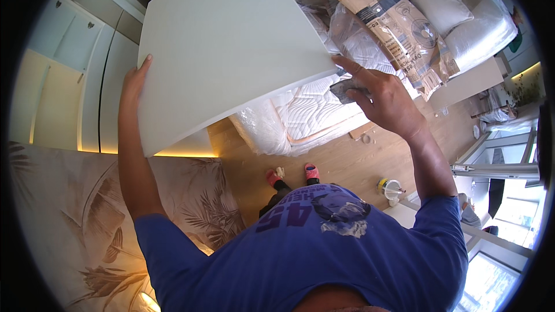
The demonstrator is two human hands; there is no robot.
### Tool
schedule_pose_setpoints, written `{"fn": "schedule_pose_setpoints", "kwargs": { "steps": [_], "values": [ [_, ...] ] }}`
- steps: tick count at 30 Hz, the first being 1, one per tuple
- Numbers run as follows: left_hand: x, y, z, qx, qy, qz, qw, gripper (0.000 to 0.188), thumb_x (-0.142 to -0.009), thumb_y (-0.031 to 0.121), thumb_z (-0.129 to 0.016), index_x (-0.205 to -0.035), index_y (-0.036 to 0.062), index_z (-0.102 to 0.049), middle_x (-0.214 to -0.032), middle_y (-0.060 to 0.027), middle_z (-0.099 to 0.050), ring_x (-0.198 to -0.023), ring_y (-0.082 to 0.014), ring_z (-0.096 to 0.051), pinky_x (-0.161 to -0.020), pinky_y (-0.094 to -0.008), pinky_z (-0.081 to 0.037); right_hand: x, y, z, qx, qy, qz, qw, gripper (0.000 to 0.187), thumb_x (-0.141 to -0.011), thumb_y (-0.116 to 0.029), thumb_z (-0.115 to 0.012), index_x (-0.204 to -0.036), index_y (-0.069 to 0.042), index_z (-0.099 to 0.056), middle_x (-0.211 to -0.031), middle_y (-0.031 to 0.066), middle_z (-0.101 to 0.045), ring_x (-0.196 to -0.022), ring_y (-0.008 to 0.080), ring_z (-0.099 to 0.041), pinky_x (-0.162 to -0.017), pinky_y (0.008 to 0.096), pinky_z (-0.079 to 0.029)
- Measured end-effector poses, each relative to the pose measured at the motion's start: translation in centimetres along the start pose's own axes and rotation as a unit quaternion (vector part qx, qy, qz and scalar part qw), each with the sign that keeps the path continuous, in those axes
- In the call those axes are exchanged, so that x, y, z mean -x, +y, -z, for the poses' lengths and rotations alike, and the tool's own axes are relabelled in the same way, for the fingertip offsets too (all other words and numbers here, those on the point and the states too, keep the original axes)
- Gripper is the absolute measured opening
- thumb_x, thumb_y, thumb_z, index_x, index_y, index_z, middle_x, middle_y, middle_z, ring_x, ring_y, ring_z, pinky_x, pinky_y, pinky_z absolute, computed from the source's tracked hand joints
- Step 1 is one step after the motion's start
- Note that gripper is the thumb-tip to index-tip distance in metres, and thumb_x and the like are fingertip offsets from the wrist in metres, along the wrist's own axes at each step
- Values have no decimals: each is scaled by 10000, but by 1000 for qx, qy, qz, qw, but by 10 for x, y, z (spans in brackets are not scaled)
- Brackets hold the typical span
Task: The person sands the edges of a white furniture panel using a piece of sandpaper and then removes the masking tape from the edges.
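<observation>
white and smooth, the big flat panel [225, 46] fills the upper middle of my view, tilted so its far end runs up out of the top edge and its near corner hangs over the floor. my left hand [134, 81] is clamped on the panel's left edge, fingers flat along it, the bare forearm reaching straight up from the blue t-shirt [312, 248]. my right hand [378, 95] sits at the panel's right corner, the index finger stretched out along the edge, and it is closed on a small grey block [345, 88], which looks like a sanding pad, though i can't be sure at this size. the block touches or sits just below the panel's lower right corner. beneath the panel lies a mattress [306, 110] wrapped in clear plastic, and on it a long cardboard box [399, 34] also under plastic, with white cushions beside it toward the upper right. my feet in pink sandals [292, 174] stand on the wooden floor [352, 162] near the mattress edge. a small paint tub [391, 188] sits on the floor to the right of my feet. a leaf-patterned wall [87, 214] with warm strip lighting takes up the lower left, pale cabinet doors [63, 63] above it.
</observation>
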State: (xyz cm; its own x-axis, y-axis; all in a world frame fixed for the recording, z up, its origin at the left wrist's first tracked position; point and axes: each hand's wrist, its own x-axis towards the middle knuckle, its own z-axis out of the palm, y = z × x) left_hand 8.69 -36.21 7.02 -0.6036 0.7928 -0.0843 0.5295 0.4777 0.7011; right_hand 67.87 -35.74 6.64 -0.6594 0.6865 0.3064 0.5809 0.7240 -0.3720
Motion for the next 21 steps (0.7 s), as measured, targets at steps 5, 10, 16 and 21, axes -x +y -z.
{"fn": "schedule_pose_setpoints", "kwargs": {
  "steps": [5, 10, 16, 21],
  "values": [
    [-7, -16, 4, -26, 48, 22, 998, 1040, -827, 707, -713, -1320, -192, -541, -1243, -315, -641, -1172, -375, -634, -1029, -443, -484, -2, -1, 0, 19, 283, 114, 952, 308, -768, 29, -793, -1058, -49, -721, -975, 95, -756, -892, 274, -735, -742, 386, -583],
    [8, 6, -2, -12, 25, 30, 999, 1018, -829, 697, -711, -1318, -181, -550, -1242, -305, -646, -1145, -364, -653, -1003, -441, -504, -17, -3, -21, 82, 309, 179, 930, 320, -743, 45, -778, -1046, -53, -743, -1110, 82, -747, -1055, 271, -702, -829, 386, -555],
    [14, 6, 2, -6, 4, 24, 1000, 988, -828, 692, -715, -1332, -145, -565, -1247, -287, -651, -1149, -366, -652, -996, -438, -510, -15, -6, -57, 87, 286, 154, 942, 359, -762, 36, -731, -1102, -75, -766, -1176, 47, -737, -1097, 247, -650, -886, 365, -498],
    [7, 2, 6, -10, -6, 36, 999, 1001, -829, 693, -715, -1333, -158, -557, -1257, -286, -647, -1170, -377, -641, -1000, -440, -508, -27, -31, -75, 103, 271, 189, 938, 410, -745, -44, -744, -1145, -132, -766, -1193, -18, -713, -1066, 192, -621, -871, 360, -395]
  ]
}}
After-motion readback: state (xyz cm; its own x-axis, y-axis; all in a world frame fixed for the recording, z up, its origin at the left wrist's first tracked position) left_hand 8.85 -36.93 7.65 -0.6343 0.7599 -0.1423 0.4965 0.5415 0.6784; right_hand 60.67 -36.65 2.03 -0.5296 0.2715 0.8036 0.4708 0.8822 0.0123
